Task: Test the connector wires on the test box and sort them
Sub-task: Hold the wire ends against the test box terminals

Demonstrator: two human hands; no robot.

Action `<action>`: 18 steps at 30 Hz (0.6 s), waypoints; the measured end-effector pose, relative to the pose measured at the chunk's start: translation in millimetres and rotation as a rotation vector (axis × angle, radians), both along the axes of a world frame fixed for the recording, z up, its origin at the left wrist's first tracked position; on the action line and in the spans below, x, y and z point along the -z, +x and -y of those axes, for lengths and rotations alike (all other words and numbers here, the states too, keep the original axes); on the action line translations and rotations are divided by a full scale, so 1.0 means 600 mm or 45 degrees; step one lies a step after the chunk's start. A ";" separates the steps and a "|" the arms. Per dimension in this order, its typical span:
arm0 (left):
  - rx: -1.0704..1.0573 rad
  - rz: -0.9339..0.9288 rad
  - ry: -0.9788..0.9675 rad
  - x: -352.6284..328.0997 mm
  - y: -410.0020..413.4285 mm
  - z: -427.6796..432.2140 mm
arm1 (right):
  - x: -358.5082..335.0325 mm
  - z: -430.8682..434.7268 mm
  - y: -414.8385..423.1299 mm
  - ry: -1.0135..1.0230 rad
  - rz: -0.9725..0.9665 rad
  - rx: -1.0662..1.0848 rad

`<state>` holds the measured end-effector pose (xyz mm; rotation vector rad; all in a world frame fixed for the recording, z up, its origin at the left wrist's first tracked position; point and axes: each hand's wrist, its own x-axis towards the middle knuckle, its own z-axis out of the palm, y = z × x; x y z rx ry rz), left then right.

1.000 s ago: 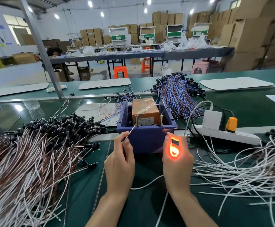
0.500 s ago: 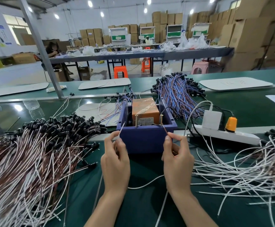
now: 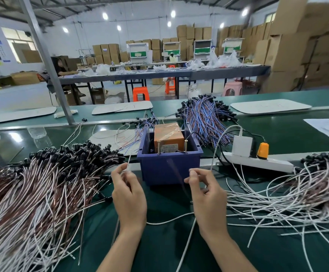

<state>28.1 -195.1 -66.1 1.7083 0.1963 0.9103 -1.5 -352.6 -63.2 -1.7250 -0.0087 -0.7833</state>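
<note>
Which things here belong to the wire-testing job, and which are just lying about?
Job: left hand, right hand, wire pinched between them, orange test box, blue bin, left wire pile, right wire pile.
Lying about: white board, paper sheet, orange stool.

The test box sits between wire piles, a power strip to its right.

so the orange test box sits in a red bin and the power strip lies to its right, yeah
The colour is wrong: the bin is blue, not red, as the head view shows. The orange test box does sit in it, with the power strip to its right.
</note>
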 end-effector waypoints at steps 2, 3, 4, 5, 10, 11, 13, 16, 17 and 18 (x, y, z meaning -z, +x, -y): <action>-0.024 -0.002 -0.005 -0.002 -0.007 -0.003 | -0.003 -0.001 -0.011 -0.015 -0.032 -0.025; -0.046 -0.005 0.030 -0.003 -0.012 -0.005 | -0.004 0.000 -0.018 -0.001 -0.041 -0.042; -0.079 -0.015 0.109 -0.006 -0.018 -0.008 | -0.004 0.001 -0.025 0.032 -0.050 -0.068; -0.110 -0.030 0.225 -0.008 -0.026 -0.012 | -0.004 0.001 -0.033 0.088 -0.066 -0.108; 0.152 0.247 0.949 -0.010 -0.074 -0.004 | -0.007 0.006 -0.062 0.484 -0.184 -0.254; 0.270 0.285 1.058 -0.009 -0.084 0.007 | -0.009 0.007 -0.065 0.545 -0.217 -0.266; 0.484 0.303 1.260 -0.003 -0.103 0.037 | -0.013 0.011 -0.068 0.700 -0.298 -0.325; 0.636 0.259 1.468 0.002 -0.118 0.070 | -0.017 0.031 -0.065 1.136 -0.318 -0.508; 0.640 0.258 1.504 0.003 -0.118 0.072 | -0.017 0.041 -0.063 1.293 -0.264 -0.559; 0.639 0.267 1.520 0.003 -0.117 0.071 | -0.018 0.051 -0.061 1.427 -0.204 -0.592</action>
